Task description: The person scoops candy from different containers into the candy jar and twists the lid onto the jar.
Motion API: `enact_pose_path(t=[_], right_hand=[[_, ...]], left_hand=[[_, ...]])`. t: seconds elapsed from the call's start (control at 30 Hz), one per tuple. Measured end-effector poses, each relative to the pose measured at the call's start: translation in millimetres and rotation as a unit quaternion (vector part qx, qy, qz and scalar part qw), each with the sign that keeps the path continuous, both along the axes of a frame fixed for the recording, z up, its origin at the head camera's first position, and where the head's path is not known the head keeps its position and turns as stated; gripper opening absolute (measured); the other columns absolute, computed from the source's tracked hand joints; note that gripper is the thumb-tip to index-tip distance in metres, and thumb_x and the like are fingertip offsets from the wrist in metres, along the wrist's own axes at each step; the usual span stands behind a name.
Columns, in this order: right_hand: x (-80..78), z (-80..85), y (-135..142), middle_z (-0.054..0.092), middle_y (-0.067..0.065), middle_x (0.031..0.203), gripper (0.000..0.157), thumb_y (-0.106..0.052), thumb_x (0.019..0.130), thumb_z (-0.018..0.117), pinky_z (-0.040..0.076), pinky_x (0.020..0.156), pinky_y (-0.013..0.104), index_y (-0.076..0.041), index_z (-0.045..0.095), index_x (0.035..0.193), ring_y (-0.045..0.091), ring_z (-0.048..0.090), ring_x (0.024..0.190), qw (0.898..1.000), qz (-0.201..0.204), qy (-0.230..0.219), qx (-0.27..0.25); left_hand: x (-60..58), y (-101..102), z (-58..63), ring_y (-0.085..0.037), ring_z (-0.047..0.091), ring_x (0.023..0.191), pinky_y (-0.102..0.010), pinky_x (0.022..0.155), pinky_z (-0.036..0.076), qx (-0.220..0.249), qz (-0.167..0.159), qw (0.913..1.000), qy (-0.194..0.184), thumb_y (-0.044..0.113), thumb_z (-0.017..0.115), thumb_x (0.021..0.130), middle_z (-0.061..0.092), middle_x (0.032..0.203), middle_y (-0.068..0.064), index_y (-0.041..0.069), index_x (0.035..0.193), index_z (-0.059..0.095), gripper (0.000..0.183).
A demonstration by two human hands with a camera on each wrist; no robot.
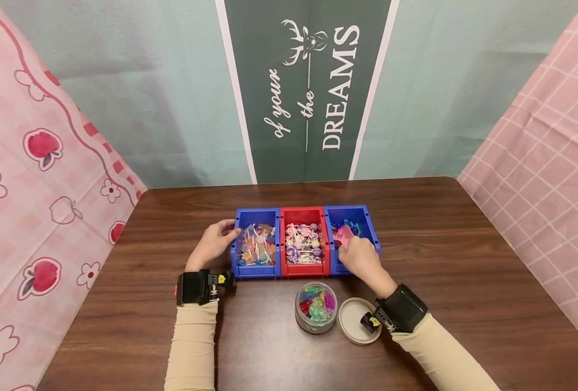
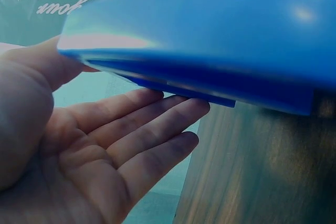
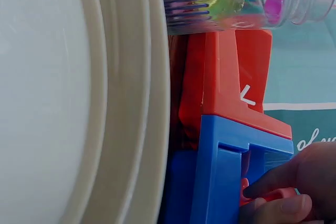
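Note:
Three joined bins hold small charms. The left blue bin (image 1: 256,270) has pale lollipop-shaped charms, the red bin (image 1: 305,269) striped lollipop charms (image 1: 302,241), and the right blue bin (image 1: 346,213) blue-green pieces (image 1: 352,225). My left hand (image 1: 213,243) rests against the left bin's outer side, thumb by its rim. Its fingers (image 2: 157,153) stretch out nearly straight below the bin's edge in the left wrist view. Inside the right bin, my right hand (image 1: 359,257) grips a pink scoop (image 1: 343,234) by its handle, partly hidden by the fingers.
In front of the bins stands an open clear jar (image 1: 316,308) of colourful translucent pieces. Its round white lid (image 1: 357,321) lies to the right, under my right wrist camera. The wooden table (image 1: 440,244) ends at a hanging cloth (image 1: 308,163) behind.

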State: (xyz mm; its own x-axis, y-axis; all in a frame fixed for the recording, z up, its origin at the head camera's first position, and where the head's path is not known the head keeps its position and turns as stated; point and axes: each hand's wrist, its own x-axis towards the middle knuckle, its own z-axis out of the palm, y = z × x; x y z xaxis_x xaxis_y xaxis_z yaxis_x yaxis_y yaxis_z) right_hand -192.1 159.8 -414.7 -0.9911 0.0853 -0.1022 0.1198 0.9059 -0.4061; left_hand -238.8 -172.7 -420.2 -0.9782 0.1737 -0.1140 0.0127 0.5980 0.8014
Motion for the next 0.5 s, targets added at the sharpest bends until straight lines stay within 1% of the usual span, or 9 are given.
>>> enact_pose_path(t=[0.13,0.33,0.4,0.5], right_hand=[[0.5,0.6,-1.3,0.040,0.002,0.054,0.040,-0.017,0.091,0.053,0.032,0.046,0.024,-0.010,0.044,0.053,0.019,0.047,0.054,1.000,0.007,-0.005,-0.002],[1.4,-1.9,-2.3,0.039,0.001,0.053,0.042,-0.016,0.092,0.052,0.032,0.046,0.024,-0.011,0.041,0.051,0.019,0.048,0.054,1.000,0.010,0.013,-0.002],[1.6,-3.3,-1.7,0.043,0.004,0.053,0.042,-0.015,0.091,0.052,0.034,0.047,0.027,-0.010,0.042,0.051,0.021,0.050,0.055,1.000,0.009,0.025,0.002],[2.1,-5.3,-0.7,0.053,0.011,0.057,0.040,-0.015,0.090,0.053,0.042,0.049,0.035,-0.007,0.046,0.052,0.026,0.056,0.058,0.999,0.006,0.045,0.009]], left_hand=[[1.5,-2.4,-0.6,-0.040,0.054,0.127,-0.052,0.107,0.045,0.004,0.004,1.0000,-0.006,0.022,0.051,0.100,0.052,0.138,-0.028,-0.007,0.140,0.042,0.050],[1.7,-3.6,-0.6,-0.040,0.052,0.128,-0.052,0.108,0.044,0.001,0.005,0.9999,-0.010,0.023,0.050,0.100,0.050,0.140,-0.028,-0.006,0.141,0.041,0.051],[0.6,-3.3,-0.9,-0.040,0.053,0.128,-0.052,0.108,0.044,0.002,0.004,1.0000,-0.008,0.023,0.051,0.100,0.051,0.140,-0.028,-0.006,0.141,0.042,0.051],[-1.3,-2.4,-1.0,-0.040,0.055,0.126,-0.051,0.106,0.046,-0.004,0.004,1.0000,0.001,0.023,0.052,0.099,0.053,0.138,-0.028,-0.007,0.139,0.043,0.050]])
